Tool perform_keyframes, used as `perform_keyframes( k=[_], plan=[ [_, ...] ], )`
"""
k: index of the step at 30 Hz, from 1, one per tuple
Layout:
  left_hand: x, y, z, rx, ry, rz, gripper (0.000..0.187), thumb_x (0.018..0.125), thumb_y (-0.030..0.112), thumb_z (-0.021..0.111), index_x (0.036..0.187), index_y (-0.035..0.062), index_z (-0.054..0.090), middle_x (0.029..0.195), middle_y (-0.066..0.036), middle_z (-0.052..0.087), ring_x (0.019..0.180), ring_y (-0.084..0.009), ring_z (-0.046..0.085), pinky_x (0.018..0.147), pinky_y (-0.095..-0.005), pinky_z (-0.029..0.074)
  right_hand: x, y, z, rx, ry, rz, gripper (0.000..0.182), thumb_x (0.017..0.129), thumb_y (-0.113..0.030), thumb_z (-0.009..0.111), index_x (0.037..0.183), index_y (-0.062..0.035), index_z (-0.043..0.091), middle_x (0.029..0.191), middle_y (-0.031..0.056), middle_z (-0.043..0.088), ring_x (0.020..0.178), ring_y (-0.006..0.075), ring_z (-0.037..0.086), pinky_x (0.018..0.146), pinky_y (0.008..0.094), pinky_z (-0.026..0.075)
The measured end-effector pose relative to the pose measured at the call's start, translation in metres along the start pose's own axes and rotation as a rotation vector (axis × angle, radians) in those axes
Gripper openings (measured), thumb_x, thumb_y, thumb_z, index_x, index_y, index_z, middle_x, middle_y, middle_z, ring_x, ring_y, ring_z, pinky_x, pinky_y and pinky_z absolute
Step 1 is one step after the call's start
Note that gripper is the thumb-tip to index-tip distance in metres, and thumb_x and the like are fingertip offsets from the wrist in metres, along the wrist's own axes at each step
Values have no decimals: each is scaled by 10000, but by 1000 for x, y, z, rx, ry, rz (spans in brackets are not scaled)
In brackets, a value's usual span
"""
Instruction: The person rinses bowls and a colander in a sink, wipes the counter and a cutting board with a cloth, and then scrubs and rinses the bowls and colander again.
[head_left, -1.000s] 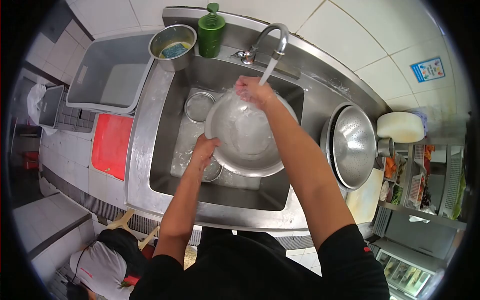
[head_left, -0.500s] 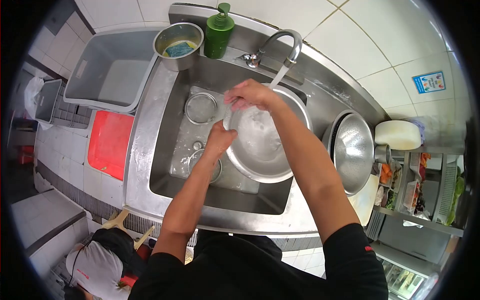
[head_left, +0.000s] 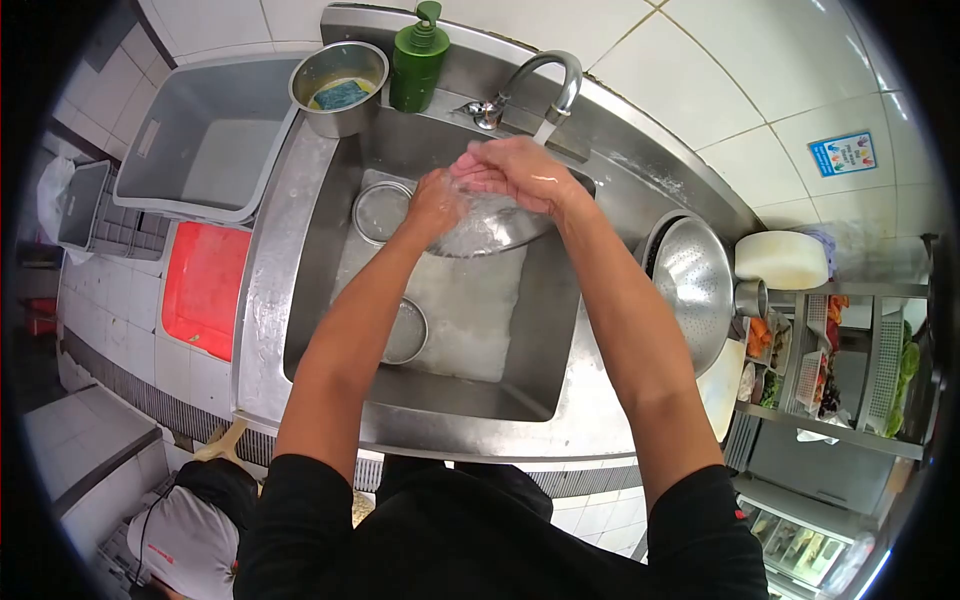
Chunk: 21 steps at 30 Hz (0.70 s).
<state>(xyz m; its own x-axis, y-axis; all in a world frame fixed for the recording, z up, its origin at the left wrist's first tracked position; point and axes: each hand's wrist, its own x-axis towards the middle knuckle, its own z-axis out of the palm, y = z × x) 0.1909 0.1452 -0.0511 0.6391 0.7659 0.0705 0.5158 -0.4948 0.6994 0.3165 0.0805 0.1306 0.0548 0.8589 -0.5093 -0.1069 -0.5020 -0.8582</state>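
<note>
A shiny metal bowl (head_left: 490, 232) is tilted up in the sink under the running tap (head_left: 565, 95), its upper part hidden by my hands. At its left side, my left hand (head_left: 437, 207) has its fingers closed at the rim, partly blurred by splashing water. My right hand (head_left: 520, 172) is wet and lies across the top of the bowl just below the stream, fingers stretched to the left. Below them in the sink (head_left: 465, 395) are a round metal ring-like dish (head_left: 382, 212) and another round piece (head_left: 406, 332), partly behind my left forearm.
A metal pot (head_left: 340, 115) with a sponge and a green pump bottle (head_left: 418, 65) stand behind the sink. To the left are a grey tub (head_left: 220, 140) and a red tray (head_left: 205, 285). A perforated colander (head_left: 695, 290) leans at the right. Another person (head_left: 185, 540) is at lower left.
The bowl has gone from lying face up, with water in it, to tilted up and farther back. My left hand has moved up and back with it; more of the sink floor shows.
</note>
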Motion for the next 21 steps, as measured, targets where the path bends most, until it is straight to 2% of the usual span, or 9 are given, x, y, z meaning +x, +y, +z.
perform_keyframes(
  k=[4,6,11,13,14,16,19,20,21],
  plan=[
    [-5,40,-45,-224,134,155,352,780,147,614,1122,86,671,1076,-183,667,995,-382,621,887,-459,487,8,-4,-15,-86,43,9,378,964,-361,572,888,-7,681,881,91,708,864,128,661,787,256,521],
    [-6,33,-55,-355,130,-60,325,771,176,628,1071,68,688,932,-201,680,853,-359,659,797,-431,507,14,0,-19,-246,104,-71,369,951,-360,584,899,-12,694,889,80,714,864,136,662,776,252,503],
    [-33,29,-90,-389,225,-256,280,760,176,629,998,49,705,724,-175,657,647,-281,642,666,-373,496,37,4,-28,-728,216,-230,341,910,-331,616,952,-9,720,897,78,726,855,161,660,769,260,480],
    [-47,25,-100,-372,271,-300,264,760,167,624,977,43,709,676,-159,646,602,-247,631,634,-355,488,47,20,-35,-1056,271,-524,341,914,-331,610,1009,-20,715,858,103,717,809,177,667,742,282,497],
    [-55,20,-105,-462,325,-308,272,763,165,621,989,39,708,678,-155,647,611,-227,634,637,-351,488,49,32,-39,-1051,267,-525,341,914,-331,610,1009,-20,715,858,103,717,809,177,667,742,282,497],
    [-71,32,-127,-481,382,-370,314,770,153,610,1044,31,701,707,-147,661,653,-190,642,658,-338,489,56,70,-50,-877,552,-743,308,923,-311,605,998,-32,713,805,135,701,752,192,679,689,322,517],
    [-80,42,-131,-456,471,-353,316,768,144,610,1045,17,694,746,-153,671,685,-199,650,681,-338,489,64,140,-25,-618,759,-544,284,923,-270,630,960,4,695,763,131,695,716,201,687,637,337,528],
    [-81,43,-128,-454,471,-357,316,768,144,610,1045,17,694,746,-153,671,685,-199,650,681,-338,489,71,182,-15,-267,727,-475,269,918,-275,630,986,-22,689,793,137,699,726,234,682,691,361,537],
    [-82,42,-121,-400,510,-377,306,764,132,609,1034,15,692,756,-159,669,696,-201,651,690,-335,488,77,221,-5,-788,673,-558,251,920,-280,612,1013,-59,684,829,137,702,754,261,679,730,381,535]
  ],
)
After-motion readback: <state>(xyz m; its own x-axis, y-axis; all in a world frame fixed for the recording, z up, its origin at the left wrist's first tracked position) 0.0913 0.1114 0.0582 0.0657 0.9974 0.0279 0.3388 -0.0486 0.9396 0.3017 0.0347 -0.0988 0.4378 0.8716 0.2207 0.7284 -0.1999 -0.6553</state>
